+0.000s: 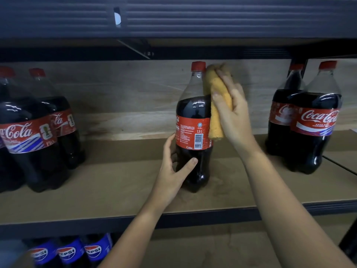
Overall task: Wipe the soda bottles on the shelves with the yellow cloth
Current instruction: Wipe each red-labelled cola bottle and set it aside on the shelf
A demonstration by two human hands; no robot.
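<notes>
Centre bottle: one Coca-Cola bottle [194,130], red cap, dark contents, red label with barcode facing the camera; stands upright on the middle shelf [116,190], alone, well apart from the groups at either side.
Left hand [174,169]: grips the lower body of the centre bottle, thumb across the front below the label, fingers curled round the left side and back.
Right hand [231,111]: holds the yellow cloth [217,105], fingers curled over it, pressing it against the right side of the centre bottle.
Yellow cloth: bunched and folded lengthwise; upper end beside the cap and neck, lower end level with the label; touching the bottle's shoulder and right flank.
Left group: Coca-Cola bottles [32,132], upright, at the left end of the same shelf, one behind another.
Right group: two Coca-Cola bottles [313,120], upright, at the right end of the shelf, the nearer overlapping the farther.
Lower shelf: Pepsi bottles [71,252], blue labels, only the upper parts visible at lower left.
Upper shelf edge [173,20]: dark ribbed metal strip across the top of the view.
Shelf backing: pale wood-grain panel [135,93] behind the bottles.
</notes>
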